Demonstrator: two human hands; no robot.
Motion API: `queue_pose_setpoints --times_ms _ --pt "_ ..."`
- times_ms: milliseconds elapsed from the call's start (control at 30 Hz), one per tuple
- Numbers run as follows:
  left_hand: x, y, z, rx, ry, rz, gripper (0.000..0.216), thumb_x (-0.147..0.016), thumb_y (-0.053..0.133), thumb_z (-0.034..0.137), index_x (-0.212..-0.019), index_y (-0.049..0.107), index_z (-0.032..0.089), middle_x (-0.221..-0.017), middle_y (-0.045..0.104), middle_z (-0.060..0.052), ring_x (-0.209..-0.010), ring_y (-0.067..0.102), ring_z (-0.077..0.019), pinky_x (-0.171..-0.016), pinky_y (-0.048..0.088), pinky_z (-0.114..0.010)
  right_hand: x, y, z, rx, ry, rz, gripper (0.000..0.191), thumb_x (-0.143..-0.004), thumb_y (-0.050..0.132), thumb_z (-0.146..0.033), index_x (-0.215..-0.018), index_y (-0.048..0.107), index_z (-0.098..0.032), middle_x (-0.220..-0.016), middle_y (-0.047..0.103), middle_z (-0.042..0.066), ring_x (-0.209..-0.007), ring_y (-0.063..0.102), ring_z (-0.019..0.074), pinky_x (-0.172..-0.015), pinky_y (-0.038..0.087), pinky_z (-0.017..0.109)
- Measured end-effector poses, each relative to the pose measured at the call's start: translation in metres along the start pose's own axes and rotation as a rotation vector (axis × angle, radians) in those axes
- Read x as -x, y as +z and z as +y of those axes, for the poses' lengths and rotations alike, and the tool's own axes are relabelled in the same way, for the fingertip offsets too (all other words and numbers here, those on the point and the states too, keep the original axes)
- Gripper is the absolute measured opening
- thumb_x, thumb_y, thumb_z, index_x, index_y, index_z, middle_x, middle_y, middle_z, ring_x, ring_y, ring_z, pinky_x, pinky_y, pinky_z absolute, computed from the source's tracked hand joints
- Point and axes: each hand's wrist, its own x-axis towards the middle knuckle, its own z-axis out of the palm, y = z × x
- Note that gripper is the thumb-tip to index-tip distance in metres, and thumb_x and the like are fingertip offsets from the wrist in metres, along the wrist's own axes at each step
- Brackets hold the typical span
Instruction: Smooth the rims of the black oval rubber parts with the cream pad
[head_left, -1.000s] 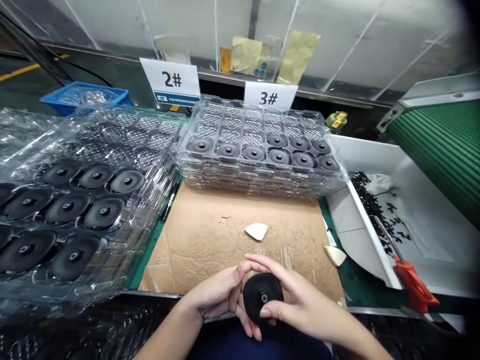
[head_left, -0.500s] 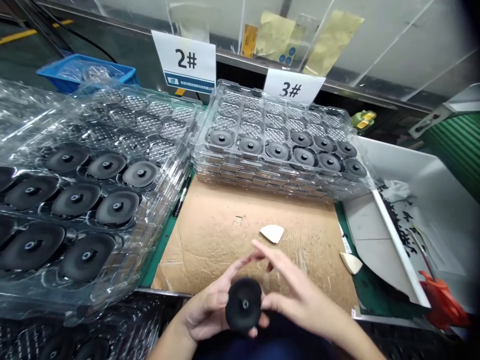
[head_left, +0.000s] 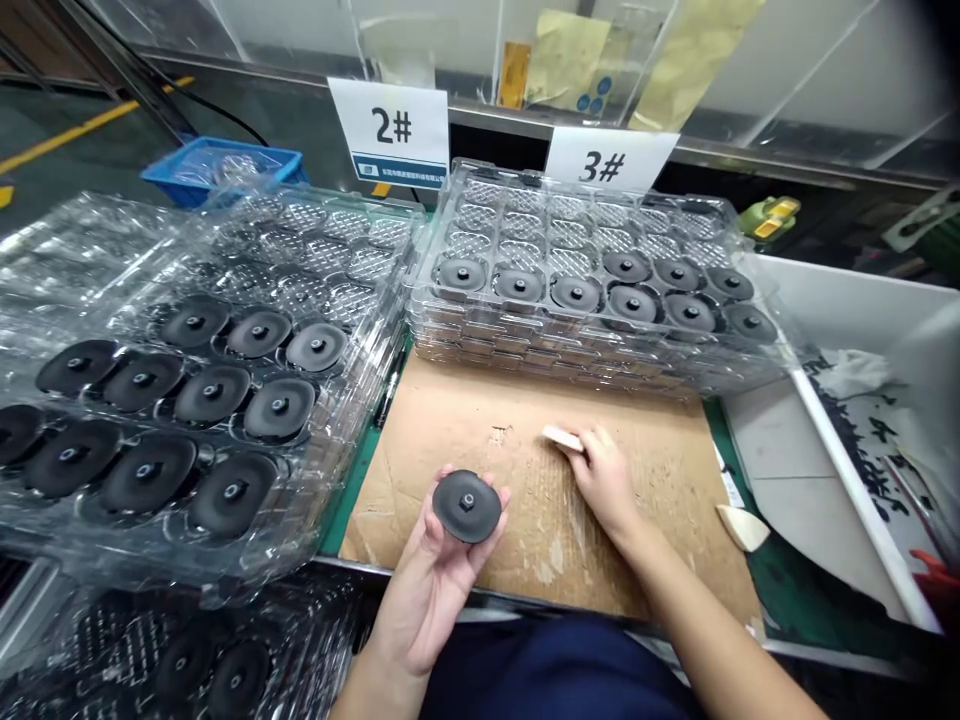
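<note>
My left hand (head_left: 439,575) holds a black round rubber disc (head_left: 466,505) with a small centre hub, its fingers curled under the rim, above the near edge of a brown cardboard sheet (head_left: 480,430). My right hand (head_left: 604,475) rests on the cardboard further in, fingers closed on a small white wedge-shaped piece (head_left: 562,438). A second white wedge (head_left: 742,525) lies on the green mat at the right.
A clear blister tray (head_left: 225,330) with several black discs sits at the left under a "2#" sign (head_left: 391,132). A stack of trays (head_left: 592,290) stands behind the cardboard by a "3#" sign (head_left: 611,160). A white bin (head_left: 847,420) with black scraps is at right.
My right hand let go of the disc and reached forward to the white wedge on the cardboard. My left hand now holds the disc alone, a little to the left.
</note>
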Motion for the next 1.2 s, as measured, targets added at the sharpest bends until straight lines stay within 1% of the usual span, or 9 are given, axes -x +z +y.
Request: queue_pose_setpoints --times_ms 267,433,500,600,667,833,967,1100,1200 --pt "0.003 0.019 -0.016 -0.140 0.062 0.078 0.055 -0.076 0.064 0.030 -0.128 0.043 0.027 -0.125 0.056 -0.010 -0.119 0.047 -0.0296 -0.101 0.039 -0.037 0.059 -0.013 -0.035 -0.245 -0.106 -0.131 0.022 -0.088 0.049 -0.021 -0.106 0.061 -0.025 -0.092 0.067 0.001 -0.080 0.061 0.0163 -0.073 0.050 0.031" --pt "-0.001 0.035 -0.040 -0.298 0.082 0.041 0.048 -0.071 0.069 0.028 -0.117 0.056 0.024 -0.125 0.056 -0.007 -0.116 0.051 -0.0256 -0.095 0.044 -0.030 0.044 -0.066 -0.074 -0.325 -0.015 -0.049 0.028 -0.092 0.044 -0.022 -0.119 0.050 -0.023 -0.111 0.059 0.004 -0.096 0.057 0.0160 -0.080 0.048 0.029" --pt "-0.001 0.040 -0.051 -0.347 0.054 0.016 0.051 -0.069 0.070 0.031 -0.117 0.056 0.025 -0.122 0.058 -0.007 -0.112 0.054 -0.0238 -0.091 0.047 -0.028 0.039 -0.090 -0.094 -0.437 -0.136 -0.031 0.032 -0.091 0.043 -0.018 -0.122 0.047 -0.020 -0.113 0.058 0.005 -0.100 0.055 0.0156 -0.086 0.045 0.029" --pt "0.002 0.046 -0.062 -0.412 0.018 0.042 0.052 -0.067 0.072 0.034 -0.116 0.057 0.026 -0.117 0.061 -0.006 -0.106 0.057 -0.0228 -0.087 0.049 -0.027 0.037 -0.113 -0.113 -0.466 -0.230 -0.270 0.029 -0.090 0.041 -0.013 -0.117 0.052 -0.019 -0.098 0.061 0.003 -0.088 0.057 0.0135 -0.079 0.047 0.025" --pt "0.003 0.050 -0.067 -0.452 0.060 0.083 0.052 -0.064 0.075 0.033 -0.113 0.059 0.026 -0.113 0.062 -0.006 -0.102 0.059 -0.0218 -0.084 0.050 -0.026 0.036 -0.118 -0.114 -0.428 -0.225 -0.391 0.025 -0.091 0.041 -0.013 -0.110 0.056 -0.019 -0.092 0.061 0.002 -0.081 0.057 0.0127 -0.073 0.047 0.024" --pt "0.005 0.061 -0.071 -0.530 0.056 0.080 0.043 -0.068 0.072 0.032 -0.108 0.062 0.023 -0.106 0.065 -0.007 -0.100 0.060 -0.0235 -0.083 0.051 -0.029 0.043 -0.119 -0.105 -0.492 -0.284 -0.097 0.031 -0.091 0.039 -0.013 -0.120 0.050 -0.011 -0.101 0.059 0.008 -0.091 0.055 0.0166 -0.082 0.045 0.029" --pt "0.005 0.065 -0.073 -0.537 0.073 0.068 0.055 -0.057 0.079 0.035 -0.108 0.062 0.027 -0.110 0.064 -0.004 -0.101 0.060 -0.0249 -0.084 0.051 -0.029 0.050 -0.127 -0.098 -0.557 -0.219 -0.327 0.026 -0.089 0.043 -0.010 -0.110 0.057 -0.017 -0.094 0.061 0.003 -0.082 0.057 0.0125 -0.075 0.046 0.023" --pt "0.004 0.073 -0.085 -0.613 0.021 0.121 0.052 -0.061 0.077 0.032 -0.110 0.061 0.023 -0.095 0.068 -0.005 -0.097 0.061 -0.0237 -0.091 0.046 -0.035 0.044 -0.129 -0.097 -0.481 -0.237 -0.044 0.030 -0.091 0.040 -0.013 -0.117 0.053 -0.012 -0.096 0.060 0.008 -0.086 0.056 0.0167 -0.080 0.045 0.029" --pt "0.006 0.079 -0.088 -0.587 -0.051 0.121 0.051 -0.060 0.078 0.033 -0.108 0.063 0.025 -0.104 0.067 -0.004 -0.100 0.060 -0.0227 -0.093 0.044 -0.032 0.049 -0.141 -0.089 -0.538 -0.311 -0.131 0.029 -0.089 0.043 -0.011 -0.116 0.054 -0.013 -0.095 0.062 0.006 -0.085 0.057 0.0147 -0.078 0.046 0.025"
